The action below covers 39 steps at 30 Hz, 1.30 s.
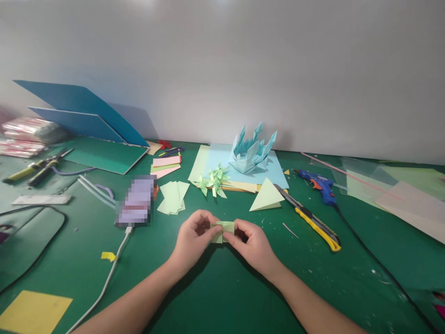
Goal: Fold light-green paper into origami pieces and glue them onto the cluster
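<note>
Over the green tabletop [222,297], the left hand [194,236] and right hand [253,241] pinch pale-green paper [228,227] between thumbs and fingers just below frame centre, apparently mid-fold, next likely needing aligned edges.

Wall [222,69], top: glare | blue board [81,99]: soft shadow | left edge: blurred | phone [135,202]: pixelated

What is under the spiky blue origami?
The spiky blue origami sits on a light-blue paper sheet, and pale green paper shows along that sheet's left side. The patch right beneath the origami is covered, so anything hidden there can't be seen.
</note>
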{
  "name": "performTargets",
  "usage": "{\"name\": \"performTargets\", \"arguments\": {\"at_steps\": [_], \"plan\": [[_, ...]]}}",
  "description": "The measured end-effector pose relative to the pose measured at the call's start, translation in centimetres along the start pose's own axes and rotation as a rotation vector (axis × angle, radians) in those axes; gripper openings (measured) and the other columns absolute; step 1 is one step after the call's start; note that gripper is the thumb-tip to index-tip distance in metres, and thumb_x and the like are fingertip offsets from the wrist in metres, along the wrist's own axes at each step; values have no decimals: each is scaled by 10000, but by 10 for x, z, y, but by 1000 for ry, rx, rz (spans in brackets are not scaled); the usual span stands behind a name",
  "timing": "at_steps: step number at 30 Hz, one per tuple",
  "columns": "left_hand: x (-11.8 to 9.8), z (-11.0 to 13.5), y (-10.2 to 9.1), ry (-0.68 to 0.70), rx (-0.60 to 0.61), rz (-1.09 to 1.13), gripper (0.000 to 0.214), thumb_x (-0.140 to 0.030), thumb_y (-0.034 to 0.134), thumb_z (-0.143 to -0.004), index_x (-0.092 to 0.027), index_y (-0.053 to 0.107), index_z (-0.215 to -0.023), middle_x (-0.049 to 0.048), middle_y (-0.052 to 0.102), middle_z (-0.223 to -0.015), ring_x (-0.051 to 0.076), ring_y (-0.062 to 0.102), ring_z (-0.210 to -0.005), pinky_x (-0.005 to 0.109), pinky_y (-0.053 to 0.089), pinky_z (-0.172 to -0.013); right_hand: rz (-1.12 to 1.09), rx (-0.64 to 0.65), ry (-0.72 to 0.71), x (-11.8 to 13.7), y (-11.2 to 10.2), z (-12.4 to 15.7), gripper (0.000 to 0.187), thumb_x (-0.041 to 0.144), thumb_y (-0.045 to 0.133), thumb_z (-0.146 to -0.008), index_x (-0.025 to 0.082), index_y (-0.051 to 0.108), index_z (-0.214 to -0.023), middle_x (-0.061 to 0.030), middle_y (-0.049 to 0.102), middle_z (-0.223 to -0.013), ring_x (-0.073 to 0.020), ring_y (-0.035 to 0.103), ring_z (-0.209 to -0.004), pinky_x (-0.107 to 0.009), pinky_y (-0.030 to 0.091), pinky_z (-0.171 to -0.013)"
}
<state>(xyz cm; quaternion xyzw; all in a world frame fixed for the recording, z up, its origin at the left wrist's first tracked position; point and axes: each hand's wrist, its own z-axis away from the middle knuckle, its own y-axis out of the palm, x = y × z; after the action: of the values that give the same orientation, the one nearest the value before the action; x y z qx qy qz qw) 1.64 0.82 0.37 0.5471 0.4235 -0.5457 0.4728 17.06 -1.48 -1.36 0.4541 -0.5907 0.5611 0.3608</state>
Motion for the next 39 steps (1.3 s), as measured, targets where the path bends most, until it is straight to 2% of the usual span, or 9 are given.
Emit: {"name": "performTargets", "arguments": {"at_steps": [3,6,11,16,21,26,29,32,39], "plan": [[0,2,1,21,-16,-58,164,-227,710,-645,-178,584,-738,-22,595,-664,96,540,-573,212,454,-538,-2,4,-6,0,0,0,304,335,551,-757,201,381,-543,57,349,-519,-96,323,-503,-216,257,-461],[0,3,1,-9,10,-39,259,-237,709,-653,-196,577,-873,-28,617,-649,106,565,-571,220,465,-544,-11,2,-9,0,0,0,313,340,550,-763,202,376,-543,60,337,-514,-93,310,-496,-213,248,-452],[-1,3,1,-28,23,-37,280,-272,725,-639,-192,570,-858,-20,627,-658,115,586,-581,230,469,-547,-6,8,1,0,2,0,343,369,553,-768,203,364,-534,59,333,-511,-93,311,-494,-215,246,-450],[-2,2,2,3,6,-61,267,-288,728,-642,-185,533,-792,-64,531,-574,72,484,-500,193,384,-478,-37,16,-12,2,0,1,325,388,574,-763,199,419,-549,55,356,-510,-94,335,-486,-218,272,-450],[1,1,0,-19,12,-69,289,-296,718,-673,-182,502,-827,-100,417,-505,50,361,-447,177,287,-440,-234,4,20,5,-3,0,238,420,561,-787,190,556,-724,25,475,-603,-105,414,-527,-225,348,-482],[6,1,-2,0,0,-88,261,-297,725,-676,-180,531,-805,-50,512,-607,68,424,-496,188,328,-459,-285,2,85,1,-3,-2,274,453,630,-731,190,580,-673,18,524,-582,-115,468,-530,-239,401,-507],[7,0,-3,73,-31,-147,180,-275,717,-676,-182,571,-726,-34,534,-615,88,456,-526,204,369,-489,-306,12,106,-1,-3,-3,284,462,648,-714,188,593,-662,24,525,-548,-113,473,-512,-241,407,-502],[6,0,-4,151,-24,-269,85,-249,702,-683,-191,640,-674,8,621,-663,126,519,-588,238,418,-546,-323,43,125,-1,-4,-3,283,470,637,-725,188,635,-711,21,537,-539,-118,486,-507,-251,416,-511],[2,0,-5,206,4,-355,47,-203,658,-715,-215,702,-726,39,684,-768,165,595,-682,264,464,-610,-301,32,155,-2,-4,-3,295,460,644,-710,186,583,-618,24,533,-517,-117,483,-502,-253,398,-522]]}}
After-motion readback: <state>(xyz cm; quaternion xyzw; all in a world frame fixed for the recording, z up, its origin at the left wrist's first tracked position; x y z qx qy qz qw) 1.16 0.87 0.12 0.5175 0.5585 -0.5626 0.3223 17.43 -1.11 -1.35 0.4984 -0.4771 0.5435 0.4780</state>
